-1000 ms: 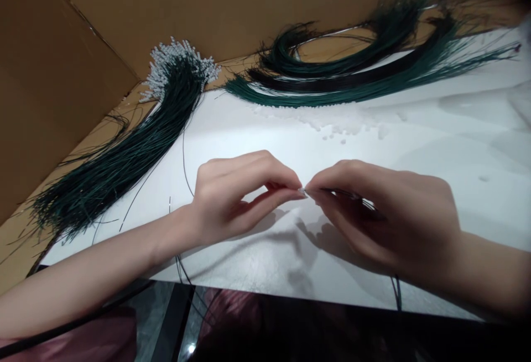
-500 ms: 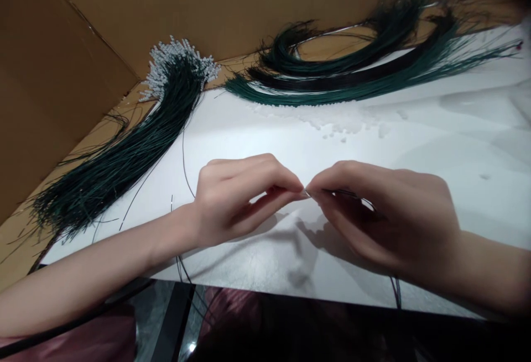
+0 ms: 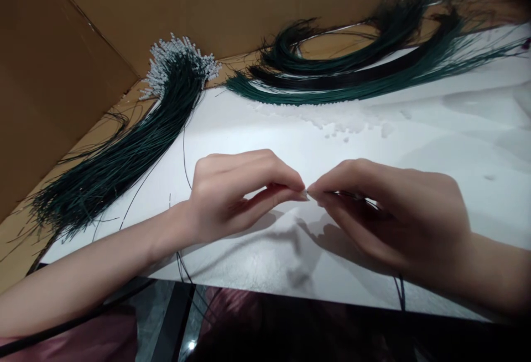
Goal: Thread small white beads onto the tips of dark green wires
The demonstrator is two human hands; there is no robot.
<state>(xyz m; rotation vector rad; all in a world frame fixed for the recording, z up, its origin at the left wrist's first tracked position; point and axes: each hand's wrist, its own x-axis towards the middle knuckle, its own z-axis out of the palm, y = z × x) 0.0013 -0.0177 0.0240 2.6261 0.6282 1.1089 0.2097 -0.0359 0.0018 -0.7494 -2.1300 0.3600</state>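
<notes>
Wires [image 3: 347,193], thin and dark, pinched closed in our right hand [image 3: 404,210], a tiny pale tip [image 3: 307,193], too small to make out, pinched by our left hand [image 3: 236,190], both above our white tabletop [image 3: 257,268], green-stemmed bundle [image 3: 136,135] with whitish heads [image 3: 178,63] beyond our left forearm [image 3: 103,257].

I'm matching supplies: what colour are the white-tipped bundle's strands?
Dark green strands, shown in the head view.

At centre, the pale bit [image 3: 307,193] at the left hand's [image 3: 232,193] fingertips is too small to identify. The right hand [image 3: 409,213] hides much of the dark wires [image 3: 400,294], which reappear toward four o'clock. The green wire tips [image 3: 409,5] blur near two; the surface [image 3: 489,130] is cut off at three.
</notes>
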